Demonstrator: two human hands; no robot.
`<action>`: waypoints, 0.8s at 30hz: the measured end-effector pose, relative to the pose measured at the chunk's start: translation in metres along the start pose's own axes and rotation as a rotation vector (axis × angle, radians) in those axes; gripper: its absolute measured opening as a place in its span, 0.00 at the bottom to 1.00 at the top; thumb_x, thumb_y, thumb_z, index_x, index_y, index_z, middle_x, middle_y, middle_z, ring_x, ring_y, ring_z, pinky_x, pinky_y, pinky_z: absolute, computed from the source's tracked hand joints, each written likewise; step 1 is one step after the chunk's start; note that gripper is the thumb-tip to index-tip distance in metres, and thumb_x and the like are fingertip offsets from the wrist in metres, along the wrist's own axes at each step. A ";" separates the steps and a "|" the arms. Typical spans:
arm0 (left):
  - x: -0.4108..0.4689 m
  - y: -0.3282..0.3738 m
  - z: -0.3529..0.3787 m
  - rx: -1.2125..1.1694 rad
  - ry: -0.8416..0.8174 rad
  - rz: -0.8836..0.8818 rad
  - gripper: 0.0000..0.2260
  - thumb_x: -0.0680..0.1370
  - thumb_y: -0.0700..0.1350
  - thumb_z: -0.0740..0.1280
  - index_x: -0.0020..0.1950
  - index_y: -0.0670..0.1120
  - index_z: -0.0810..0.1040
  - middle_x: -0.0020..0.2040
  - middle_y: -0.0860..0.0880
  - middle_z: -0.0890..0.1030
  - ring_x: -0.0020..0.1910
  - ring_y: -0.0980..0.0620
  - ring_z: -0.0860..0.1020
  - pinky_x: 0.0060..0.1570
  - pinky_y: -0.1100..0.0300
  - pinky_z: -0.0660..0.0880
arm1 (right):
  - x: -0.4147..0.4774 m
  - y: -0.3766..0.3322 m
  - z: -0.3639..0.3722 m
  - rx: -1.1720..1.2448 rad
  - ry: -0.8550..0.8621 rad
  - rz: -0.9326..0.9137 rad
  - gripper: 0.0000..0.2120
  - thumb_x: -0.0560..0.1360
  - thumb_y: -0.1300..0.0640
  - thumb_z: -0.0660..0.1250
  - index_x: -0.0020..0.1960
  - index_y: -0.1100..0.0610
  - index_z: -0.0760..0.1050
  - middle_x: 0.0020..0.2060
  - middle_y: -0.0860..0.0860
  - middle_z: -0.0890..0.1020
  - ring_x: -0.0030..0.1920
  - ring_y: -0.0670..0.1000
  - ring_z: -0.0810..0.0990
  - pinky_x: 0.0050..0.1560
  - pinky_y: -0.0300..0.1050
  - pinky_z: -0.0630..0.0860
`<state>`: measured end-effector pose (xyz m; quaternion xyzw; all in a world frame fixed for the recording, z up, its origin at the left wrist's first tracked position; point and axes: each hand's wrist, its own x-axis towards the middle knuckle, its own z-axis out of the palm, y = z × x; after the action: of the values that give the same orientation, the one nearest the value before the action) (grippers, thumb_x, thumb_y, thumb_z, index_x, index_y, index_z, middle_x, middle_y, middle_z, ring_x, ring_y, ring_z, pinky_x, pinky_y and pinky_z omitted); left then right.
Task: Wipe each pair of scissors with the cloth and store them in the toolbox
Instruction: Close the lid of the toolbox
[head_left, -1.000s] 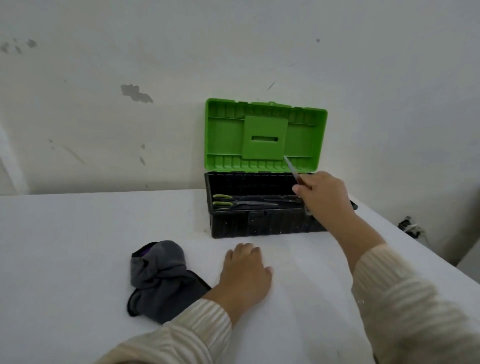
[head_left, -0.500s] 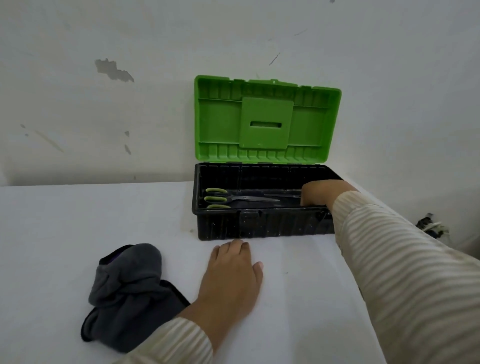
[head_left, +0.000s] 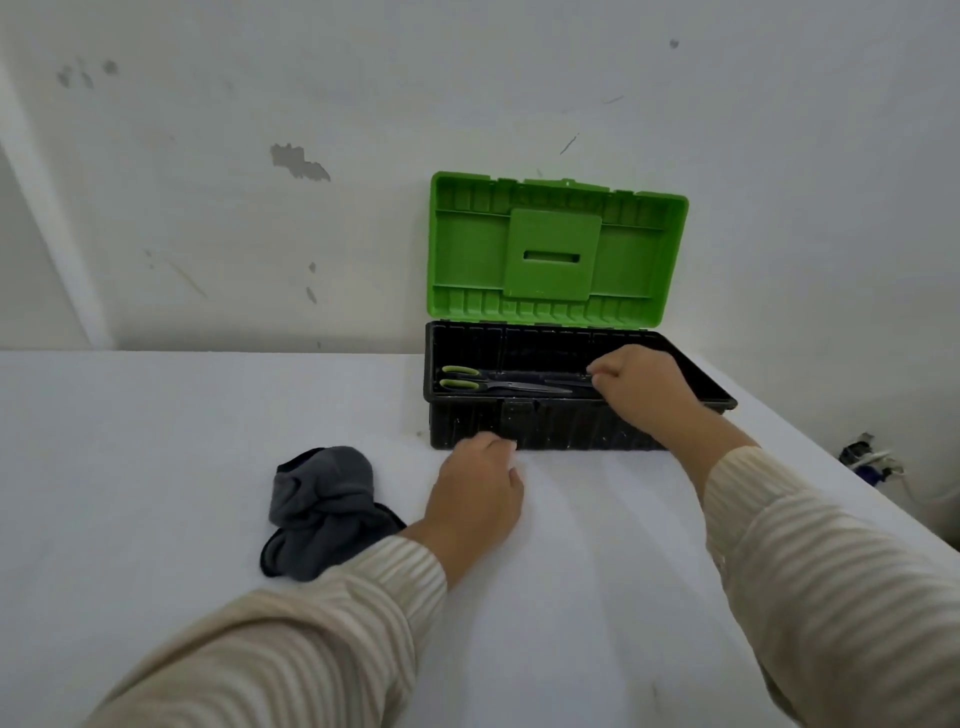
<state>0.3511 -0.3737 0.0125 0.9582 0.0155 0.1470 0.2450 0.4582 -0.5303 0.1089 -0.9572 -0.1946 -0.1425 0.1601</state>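
Toolbox (head_left: 571, 431) open against the wall, green lid (head_left: 556, 249) up, scissors (head_left: 498, 385) lying inside at the left end, blades pointing toward the right hand (head_left: 641, 389). Right hand over the box's front rim, fingers curled near the blade tips, can't tell if gripping anything. Left hand (head_left: 475, 499) resting on the table (head_left: 156, 467) just in front of the box, fingers relaxed, holding nothing; grey cloth (head_left: 322, 509) crumpled just left of it.

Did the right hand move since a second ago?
Yes. The right hand dropped from in front of the green lid down to the black toolbox, by the scissors.
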 end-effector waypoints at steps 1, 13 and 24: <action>0.001 0.003 -0.007 0.004 0.040 0.010 0.18 0.79 0.45 0.58 0.69 0.45 0.71 0.65 0.47 0.74 0.62 0.47 0.71 0.64 0.56 0.68 | -0.009 -0.008 0.002 -0.002 -0.004 -0.025 0.12 0.76 0.58 0.60 0.56 0.56 0.79 0.57 0.55 0.79 0.55 0.56 0.78 0.56 0.42 0.71; 0.095 0.010 -0.083 0.132 0.120 0.107 0.20 0.77 0.47 0.61 0.69 0.44 0.69 0.66 0.46 0.71 0.66 0.45 0.67 0.65 0.52 0.66 | 0.029 -0.047 0.029 0.144 0.029 -0.063 0.18 0.75 0.54 0.63 0.64 0.57 0.72 0.61 0.55 0.74 0.61 0.54 0.72 0.59 0.45 0.70; 0.266 0.006 -0.159 0.251 0.071 -0.015 0.32 0.77 0.46 0.61 0.77 0.45 0.50 0.79 0.43 0.44 0.78 0.41 0.43 0.75 0.48 0.47 | 0.203 -0.055 -0.034 0.019 0.128 -0.031 0.33 0.75 0.50 0.63 0.73 0.60 0.52 0.72 0.56 0.57 0.72 0.56 0.55 0.71 0.51 0.57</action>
<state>0.5593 -0.2777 0.2216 0.9753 0.0496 0.1760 0.1236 0.6073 -0.4280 0.2220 -0.9414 -0.2002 -0.2039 0.1792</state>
